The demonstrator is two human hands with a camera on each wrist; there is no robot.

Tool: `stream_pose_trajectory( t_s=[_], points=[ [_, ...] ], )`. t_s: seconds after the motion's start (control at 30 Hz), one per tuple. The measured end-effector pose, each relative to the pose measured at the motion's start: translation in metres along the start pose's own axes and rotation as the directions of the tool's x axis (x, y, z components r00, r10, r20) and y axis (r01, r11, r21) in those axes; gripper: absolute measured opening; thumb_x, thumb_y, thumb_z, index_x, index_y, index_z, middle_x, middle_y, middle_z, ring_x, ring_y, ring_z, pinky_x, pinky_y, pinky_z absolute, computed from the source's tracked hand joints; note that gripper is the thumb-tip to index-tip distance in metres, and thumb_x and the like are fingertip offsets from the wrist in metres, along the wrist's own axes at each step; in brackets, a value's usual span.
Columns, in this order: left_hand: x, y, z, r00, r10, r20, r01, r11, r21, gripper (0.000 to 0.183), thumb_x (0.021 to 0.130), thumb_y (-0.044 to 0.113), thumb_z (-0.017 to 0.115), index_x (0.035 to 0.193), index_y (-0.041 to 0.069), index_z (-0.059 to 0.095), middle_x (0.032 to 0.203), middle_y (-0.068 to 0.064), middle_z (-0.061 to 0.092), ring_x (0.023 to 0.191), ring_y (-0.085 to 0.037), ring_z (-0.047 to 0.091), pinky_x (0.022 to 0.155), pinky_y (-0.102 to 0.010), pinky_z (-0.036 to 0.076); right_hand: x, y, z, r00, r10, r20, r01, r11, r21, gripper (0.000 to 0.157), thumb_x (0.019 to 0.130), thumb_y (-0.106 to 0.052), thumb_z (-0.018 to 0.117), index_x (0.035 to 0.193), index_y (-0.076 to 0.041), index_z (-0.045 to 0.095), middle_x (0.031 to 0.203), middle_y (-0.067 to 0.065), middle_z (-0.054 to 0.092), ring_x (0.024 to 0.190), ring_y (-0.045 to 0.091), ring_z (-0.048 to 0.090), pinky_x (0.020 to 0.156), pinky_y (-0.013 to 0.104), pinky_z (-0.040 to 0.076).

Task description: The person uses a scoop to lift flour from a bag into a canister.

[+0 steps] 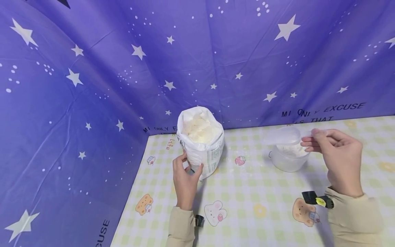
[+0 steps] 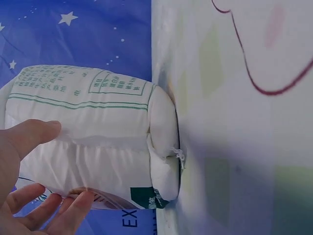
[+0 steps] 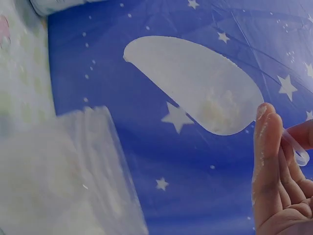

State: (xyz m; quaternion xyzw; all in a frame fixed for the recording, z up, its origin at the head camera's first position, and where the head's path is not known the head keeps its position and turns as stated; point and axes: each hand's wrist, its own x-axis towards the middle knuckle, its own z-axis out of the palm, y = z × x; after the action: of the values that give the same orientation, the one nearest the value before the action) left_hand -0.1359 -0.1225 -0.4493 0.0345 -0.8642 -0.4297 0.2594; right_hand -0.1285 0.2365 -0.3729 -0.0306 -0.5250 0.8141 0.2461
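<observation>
A white bag of flour (image 1: 200,147), its top open on pale clumped powder, stands upright on the table. My left hand (image 1: 186,176) holds its near side low down, thumb on one face and fingers round the other; the left wrist view shows green print on the bag (image 2: 83,112). On the right, my right hand (image 1: 340,154) pinches the handle of a translucent plastic scoop (image 1: 282,136) between thumb and fingers. The scoop (image 3: 195,83) is over a clear round tub (image 1: 290,163) holding white powder. A little powder clings inside the scoop's bowl and to my fingertips.
A checked tablecloth (image 1: 240,209) with cartoon prints covers the table. Faint powder specks lie between bag and tub. A purple star-patterned curtain (image 1: 185,51) rises right behind the bag and along the left side.
</observation>
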Motion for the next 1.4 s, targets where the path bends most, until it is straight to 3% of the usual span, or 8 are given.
stream_pose_trajectory(
  t_s=[0.2, 0.4, 0.67, 0.77, 1.0, 1.13, 1.23, 1.4],
  points=[
    [0.0, 0.002, -0.003, 1.0, 0.012, -0.012, -0.012, 1.0, -0.011, 0.056, 0.078, 0.018, 0.085, 0.124, 0.006, 0.055, 0.121, -0.009, 0.056, 0.114, -0.023, 0.059, 0.087, -0.027, 0.061, -0.006, 0.012, 0.003, 0.981, 0.112, 0.156, -0.093, 0.988, -0.123, 0.01, 0.092, -0.004, 0.069, 0.093, 0.006, 0.068, 0.08, 0.009, 0.076, 0.065, 0.018, 0.074, 0.067, 0.026, 0.063],
    [-0.003, 0.004, -0.003, 1.0, 0.006, -0.018, -0.007, 1.0, -0.03, 0.049, 0.079, 0.013, 0.083, 0.12, 0.005, 0.057, 0.119, -0.009, 0.057, 0.113, -0.025, 0.06, 0.086, -0.029, 0.062, -0.011, 0.025, 0.01, 0.96, 0.181, 0.212, -0.124, 0.959, -0.257, 0.02, 0.094, -0.012, 0.068, 0.098, 0.007, 0.066, 0.08, 0.003, 0.077, 0.067, 0.016, 0.074, 0.069, 0.024, 0.063],
    [-0.008, 0.005, -0.003, 0.999, 0.017, -0.038, -0.018, 1.0, -0.016, 0.04, 0.08, 0.009, 0.081, 0.114, 0.006, 0.06, 0.116, -0.009, 0.059, 0.109, -0.025, 0.061, 0.084, -0.032, 0.063, -0.019, 0.041, 0.016, 0.931, 0.252, 0.265, -0.083, 0.851, -0.519, 0.031, 0.097, -0.023, 0.065, 0.099, 0.008, 0.064, 0.083, 0.003, 0.077, 0.072, 0.015, 0.074, 0.072, 0.024, 0.063],
    [-0.011, 0.006, -0.004, 0.999, 0.018, -0.038, -0.019, 1.0, -0.017, 0.038, 0.081, 0.008, 0.08, 0.113, 0.006, 0.06, 0.114, -0.009, 0.059, 0.108, -0.025, 0.062, 0.083, -0.033, 0.063, -0.022, 0.046, 0.019, 0.92, 0.278, 0.278, -0.082, 0.828, -0.555, 0.034, 0.097, -0.024, 0.065, 0.098, 0.009, 0.063, 0.084, 0.005, 0.077, 0.072, 0.015, 0.074, 0.073, 0.026, 0.063],
    [-0.016, 0.008, -0.003, 1.0, 0.009, -0.02, -0.01, 0.999, -0.042, 0.035, 0.081, 0.005, 0.079, 0.112, 0.004, 0.06, 0.114, -0.008, 0.06, 0.11, -0.024, 0.061, 0.083, -0.03, 0.063, -0.027, 0.06, 0.022, 0.903, 0.304, 0.304, -0.099, 0.836, -0.54, 0.035, 0.098, -0.021, 0.063, 0.099, 0.014, 0.061, 0.083, 0.005, 0.076, 0.071, 0.014, 0.073, 0.072, 0.028, 0.064],
    [-0.018, 0.01, -0.003, 1.0, 0.007, -0.012, -0.007, 0.999, -0.053, 0.036, 0.081, 0.003, 0.078, 0.112, 0.003, 0.06, 0.115, -0.008, 0.061, 0.111, -0.024, 0.061, 0.084, -0.029, 0.063, -0.029, 0.063, 0.024, 0.893, 0.342, 0.293, -0.128, 0.817, -0.562, 0.036, 0.1, -0.02, 0.06, 0.103, 0.017, 0.06, 0.082, 0.004, 0.076, 0.072, 0.014, 0.073, 0.072, 0.028, 0.064],
    [-0.02, 0.01, -0.004, 1.0, 0.013, -0.007, -0.013, 0.999, -0.051, 0.035, 0.082, 0.004, 0.077, 0.112, 0.004, 0.059, 0.115, -0.008, 0.061, 0.111, -0.024, 0.061, 0.084, -0.029, 0.063, -0.031, 0.062, 0.024, 0.885, 0.377, 0.274, -0.14, 0.776, -0.616, 0.035, 0.101, -0.018, 0.058, 0.105, 0.017, 0.061, 0.08, 0.007, 0.075, 0.071, 0.016, 0.073, 0.07, 0.028, 0.064],
    [-0.022, 0.009, -0.003, 1.0, 0.022, -0.003, -0.022, 0.999, -0.037, 0.035, 0.083, 0.005, 0.077, 0.112, 0.005, 0.059, 0.114, -0.006, 0.06, 0.11, -0.022, 0.061, 0.084, -0.026, 0.062, -0.034, 0.061, 0.023, 0.873, 0.417, 0.254, -0.09, 0.649, -0.756, 0.035, 0.102, -0.021, 0.055, 0.103, 0.013, 0.066, 0.08, 0.01, 0.075, 0.067, 0.016, 0.072, 0.065, 0.025, 0.063]
  ],
)
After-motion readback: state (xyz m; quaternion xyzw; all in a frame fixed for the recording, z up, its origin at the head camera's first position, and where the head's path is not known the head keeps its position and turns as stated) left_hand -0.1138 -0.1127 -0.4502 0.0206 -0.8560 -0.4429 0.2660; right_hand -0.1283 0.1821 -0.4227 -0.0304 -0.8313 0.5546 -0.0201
